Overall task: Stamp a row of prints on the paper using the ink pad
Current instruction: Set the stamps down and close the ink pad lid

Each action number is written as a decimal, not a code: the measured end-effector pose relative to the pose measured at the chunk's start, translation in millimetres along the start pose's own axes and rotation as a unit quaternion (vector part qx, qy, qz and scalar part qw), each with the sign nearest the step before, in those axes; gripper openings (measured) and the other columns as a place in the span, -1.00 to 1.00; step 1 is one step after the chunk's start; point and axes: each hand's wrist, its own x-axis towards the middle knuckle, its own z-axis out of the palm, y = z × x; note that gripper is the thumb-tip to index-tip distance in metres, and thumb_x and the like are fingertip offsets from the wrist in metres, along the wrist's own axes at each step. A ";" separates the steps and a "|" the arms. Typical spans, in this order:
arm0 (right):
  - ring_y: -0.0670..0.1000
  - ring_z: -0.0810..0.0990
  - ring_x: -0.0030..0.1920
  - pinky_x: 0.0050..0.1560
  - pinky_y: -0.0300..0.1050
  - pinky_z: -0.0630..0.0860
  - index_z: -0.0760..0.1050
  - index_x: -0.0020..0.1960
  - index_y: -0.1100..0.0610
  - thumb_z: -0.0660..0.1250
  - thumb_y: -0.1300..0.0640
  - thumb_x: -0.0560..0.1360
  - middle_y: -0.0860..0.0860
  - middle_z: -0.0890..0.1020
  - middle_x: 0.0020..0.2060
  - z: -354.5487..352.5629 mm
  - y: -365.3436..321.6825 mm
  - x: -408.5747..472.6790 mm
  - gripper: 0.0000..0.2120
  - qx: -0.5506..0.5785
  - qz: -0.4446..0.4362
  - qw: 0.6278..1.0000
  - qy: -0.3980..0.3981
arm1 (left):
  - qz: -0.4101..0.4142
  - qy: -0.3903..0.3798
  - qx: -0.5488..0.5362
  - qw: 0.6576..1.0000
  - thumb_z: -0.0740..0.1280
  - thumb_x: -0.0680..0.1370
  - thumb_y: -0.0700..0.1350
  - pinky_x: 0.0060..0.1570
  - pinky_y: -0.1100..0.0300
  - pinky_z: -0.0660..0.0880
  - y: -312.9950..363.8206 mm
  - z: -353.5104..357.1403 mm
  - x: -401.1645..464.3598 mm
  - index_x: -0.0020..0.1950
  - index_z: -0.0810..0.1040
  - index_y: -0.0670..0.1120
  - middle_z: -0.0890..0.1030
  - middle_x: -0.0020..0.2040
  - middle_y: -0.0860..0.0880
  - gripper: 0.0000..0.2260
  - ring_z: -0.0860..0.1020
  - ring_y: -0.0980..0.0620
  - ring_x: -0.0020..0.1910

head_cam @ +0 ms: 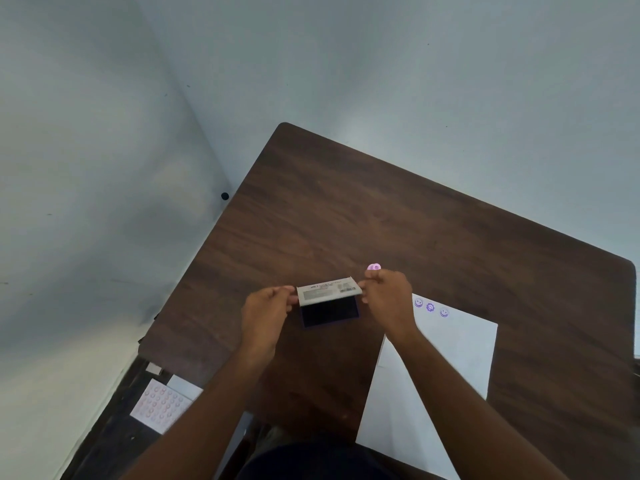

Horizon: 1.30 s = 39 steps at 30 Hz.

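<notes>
— Ink pad first: where does it sit?

— On the dark wooden table, near the middle, between the two hands. Its case is open, the dark inking surface facing up and the pale lid tilted up along the far edge, a printed label showing on it.

— Start from the left, then. What lies there?

— Off the table's left edge, lower down, a sheet of small round pink stickers with a white card just beside it. Both are a bit blurred.

— And the left hand?

— Its fingertips pinch the left end of the lid, the other fingers curled in.

— The right hand?

— It pinches the lid's right end between thumb and a finger. A small pink stamp pokes out just above its knuckles; the hand seems to keep it tucked in its fingers, though the grip itself is hidden.

— The paper?

— White, lying right of the pad, partly under the right forearm. Near its far edge run three purple prints in a short row: a smiley, a flower-like face, another smiley.

— Anything further right?

— Only bare table up to its rounded corner, and the pale wall behind.
</notes>
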 end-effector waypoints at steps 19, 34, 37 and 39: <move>0.18 0.64 -0.03 0.08 0.14 0.57 0.59 0.03 0.30 0.26 0.28 0.54 0.23 0.67 -0.04 7.2 24.9 -14.0 -0.84 -0.019 0.028 0.999 -0.032 | -0.045 -0.017 0.069 0.996 0.27 0.36 0.06 0.02 -0.08 0.57 -20.3 1.9 -12.8 -0.32 0.65 0.21 0.70 -0.28 0.06 -0.84 0.64 0.03 -0.18; -0.01 0.60 -0.01 -0.01 -0.29 0.45 0.53 0.12 0.18 0.20 0.08 0.61 0.09 0.64 0.06 7.4 30.5 -16.8 -0.78 -0.204 -0.100 0.973 -0.045 | 0.003 -0.017 0.122 0.992 0.29 0.47 -0.02 -0.01 0.11 0.56 -16.9 5.2 -10.4 -0.07 0.64 0.03 0.68 -0.08 0.05 -0.85 0.62 0.09 -0.05; -0.05 0.58 -0.07 -0.04 -0.22 0.54 0.51 0.00 0.08 0.10 -0.07 0.62 0.02 0.64 -0.06 6.8 29.2 -23.3 -0.71 -0.205 -0.145 0.968 -0.006 | 0.108 0.010 0.185 0.977 0.25 0.55 -0.01 -0.19 0.40 0.42 -12.6 6.2 -13.0 0.00 0.63 0.03 0.63 -0.01 0.08 -0.84 0.56 0.24 -0.08; -0.07 0.54 -0.03 0.03 -0.15 0.56 0.51 0.02 0.06 0.01 -0.18 0.60 -0.01 0.62 -0.05 -1.7 18.4 -28.9 -0.59 -0.213 -0.190 0.958 0.038 | 0.189 0.005 0.213 0.958 0.18 0.60 0.00 -0.03 0.36 0.42 -2.6 10.4 -15.7 0.14 0.58 0.03 0.58 0.12 0.05 -0.78 0.53 0.21 0.05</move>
